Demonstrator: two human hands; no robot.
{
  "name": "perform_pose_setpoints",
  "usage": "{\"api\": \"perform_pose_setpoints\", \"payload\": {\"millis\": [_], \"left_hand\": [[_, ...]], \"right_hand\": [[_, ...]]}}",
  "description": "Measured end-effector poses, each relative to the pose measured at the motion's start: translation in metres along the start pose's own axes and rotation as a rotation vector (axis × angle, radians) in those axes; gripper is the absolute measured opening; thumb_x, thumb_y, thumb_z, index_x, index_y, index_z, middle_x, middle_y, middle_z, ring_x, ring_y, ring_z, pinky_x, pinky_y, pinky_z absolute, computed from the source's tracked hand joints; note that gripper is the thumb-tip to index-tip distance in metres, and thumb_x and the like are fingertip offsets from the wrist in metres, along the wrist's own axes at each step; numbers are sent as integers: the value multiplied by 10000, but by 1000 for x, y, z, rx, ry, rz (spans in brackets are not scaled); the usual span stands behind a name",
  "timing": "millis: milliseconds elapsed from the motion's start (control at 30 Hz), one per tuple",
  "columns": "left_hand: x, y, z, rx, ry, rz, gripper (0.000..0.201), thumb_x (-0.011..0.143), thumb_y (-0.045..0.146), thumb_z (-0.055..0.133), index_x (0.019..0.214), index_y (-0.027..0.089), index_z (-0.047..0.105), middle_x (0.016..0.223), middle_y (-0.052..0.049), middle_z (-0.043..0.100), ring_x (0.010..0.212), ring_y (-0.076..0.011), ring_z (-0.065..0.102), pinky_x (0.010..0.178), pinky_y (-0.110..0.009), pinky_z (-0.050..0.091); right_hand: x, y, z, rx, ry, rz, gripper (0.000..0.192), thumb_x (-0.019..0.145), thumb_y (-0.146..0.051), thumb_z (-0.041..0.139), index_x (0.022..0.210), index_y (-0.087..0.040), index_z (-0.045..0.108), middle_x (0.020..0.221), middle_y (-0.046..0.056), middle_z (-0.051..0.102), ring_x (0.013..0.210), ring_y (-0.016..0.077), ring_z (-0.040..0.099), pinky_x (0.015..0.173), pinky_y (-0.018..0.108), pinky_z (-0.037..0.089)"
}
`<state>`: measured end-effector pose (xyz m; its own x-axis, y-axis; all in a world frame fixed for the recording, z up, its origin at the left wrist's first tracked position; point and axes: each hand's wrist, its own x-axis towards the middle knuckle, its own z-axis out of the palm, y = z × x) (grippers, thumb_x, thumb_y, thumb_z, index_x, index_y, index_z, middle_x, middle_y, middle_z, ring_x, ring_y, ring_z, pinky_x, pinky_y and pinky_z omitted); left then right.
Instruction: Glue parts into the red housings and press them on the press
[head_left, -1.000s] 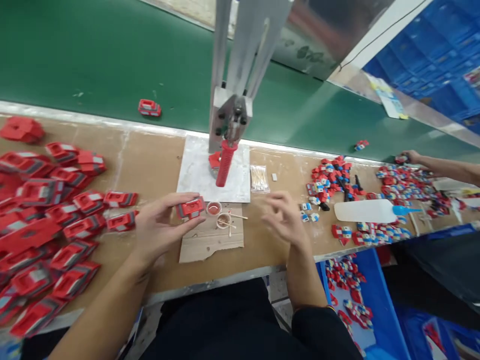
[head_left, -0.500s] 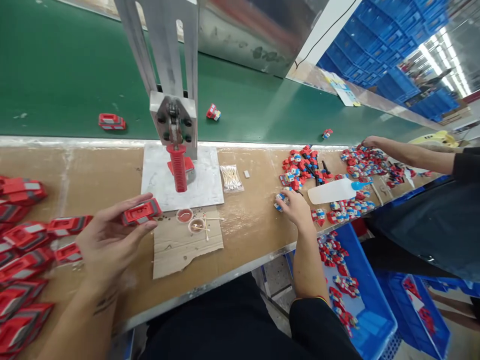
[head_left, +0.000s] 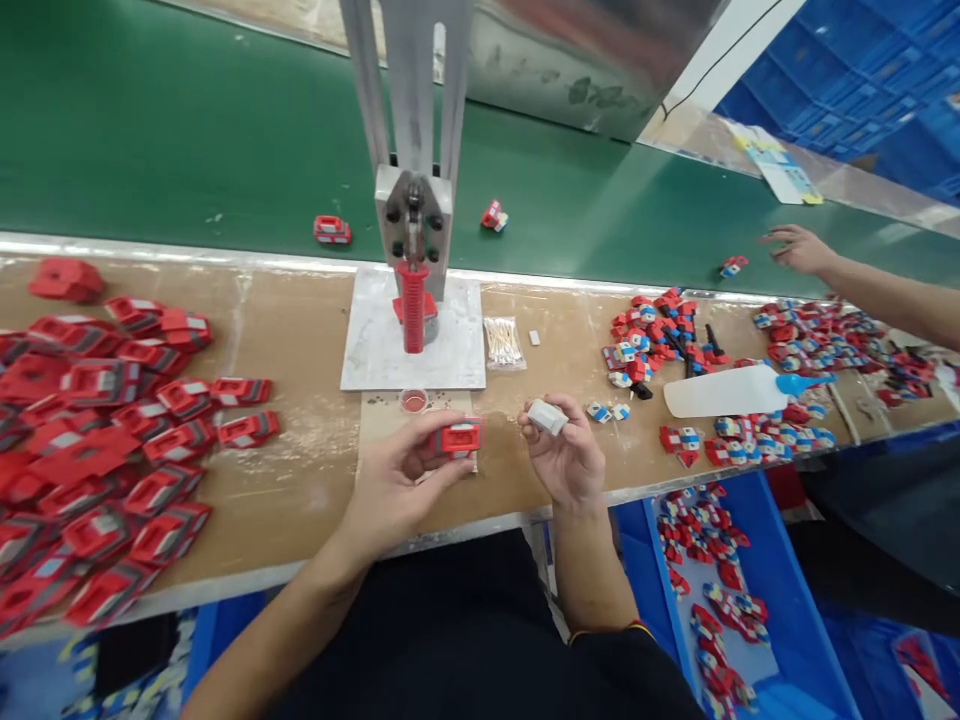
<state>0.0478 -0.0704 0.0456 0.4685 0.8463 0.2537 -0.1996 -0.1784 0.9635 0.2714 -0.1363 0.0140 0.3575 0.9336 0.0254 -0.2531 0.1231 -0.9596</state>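
Note:
My left hand (head_left: 394,485) grips a red plastic toy vehicle shell (head_left: 459,438) with a grey band, thumb below it and fingers above. Close to its right, my right hand (head_left: 574,465) is closed on a small light-grey, blocky plastic piece (head_left: 547,417); the two things are apart. Both hands are over the near part of the bench, in front of a hand press with a red handle (head_left: 413,310). My left hand and the shell partly cover a piece of cardboard (head_left: 375,420) and a small cup of red liquid (head_left: 414,400).
Many red shells (head_left: 97,380) are piled at left. A bag of cotton swabs (head_left: 504,342) lies beside the press plate (head_left: 367,370). At right are small toy figures (head_left: 652,330), a white squeeze bottle (head_left: 720,392) and a blue bin (head_left: 802,600). A co-worker's hand (head_left: 802,248) reaches over the green belt (head_left: 600,220).
My left hand has moved right with the red shell. My right hand has come back from the toy figures and now holds the light-grey piece. The view has shifted left.

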Motion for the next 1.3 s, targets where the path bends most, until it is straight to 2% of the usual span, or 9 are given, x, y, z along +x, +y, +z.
{"api": "perform_pose_setpoints", "payload": {"millis": [133,333,500,767,867,967,1100,1200,1300], "left_hand": [[-2,-9,5,5,2,-31,343,939,181,756,1278,220,717,1154,-94,824,958,-219,833,787,-247,718],[-10,-17,5,48,65,-35,347,966,215,725,1312,202,704,1289,-125,786,1100,-235,806,955,-294,684],[-14,-20,9,106,94,-16,406,982,206,681,1387,214,669,1328,-132,767,1130,-248,796,968,-325,687],[-16,-24,14,589,177,373,642,910,73,693,1511,263,574,1385,-126,736,1278,-280,729,1064,-376,650],[-16,-24,12,681,214,512,709,885,69,730,1547,240,540,1391,-136,733,1262,-289,738,1024,-338,660],[-18,-24,5,671,207,564,679,879,113,778,1519,209,572,1379,-154,737,1203,-282,767,997,-306,661],[-25,-32,-12,449,225,443,481,881,283,846,1340,216,718,1258,-145,793,1077,-273,811,907,-305,687],[-34,-38,-26,231,365,291,317,832,286,895,1132,228,810,1126,-108,835,933,-248,835,781,-271,696],[-40,-35,-41,28,525,173,312,732,329,968,996,224,838,976,-80,853,819,-226,835,721,-246,689]], "right_hand": [[-5,3,22,42,-26,38,348,821,-503,775,1070,-263,731,1029,89,799,827,238,784,738,399,686],[-21,-1,46,-311,20,-277,254,877,-325,788,1117,-248,755,1134,109,778,1070,252,775,866,372,678],[-29,-4,63,-509,56,-441,394,855,-180,802,1227,-270,707,1084,59,782,943,191,773,811,307,676],[-26,-3,73,-662,68,-474,205,878,-222,779,1076,-231,726,995,65,788,860,192,769,748,323,678],[-26,-4,73,-640,40,-516,221,878,-212,800,1091,-235,743,1019,76,804,919,215,792,798,349,694],[-27,-3,73,-569,-14,-591,277,873,-168,823,1127,-261,764,1043,70,818,967,224,807,852,355,700],[-29,-1,76,-599,-150,-660,341,947,-112,715,1234,-292,757,1079,72,819,990,223,809,858,361,699],[-18,-8,73,-640,-347,-656,310,998,-215,674,1298,-278,723,1260,116,774,1074,230,792,883,364,692],[17,-20,66,-586,-405,-560,236,1039,-345,625,1250,-281,711,1353,120,721,1183,234,748,959,397,660]]}}
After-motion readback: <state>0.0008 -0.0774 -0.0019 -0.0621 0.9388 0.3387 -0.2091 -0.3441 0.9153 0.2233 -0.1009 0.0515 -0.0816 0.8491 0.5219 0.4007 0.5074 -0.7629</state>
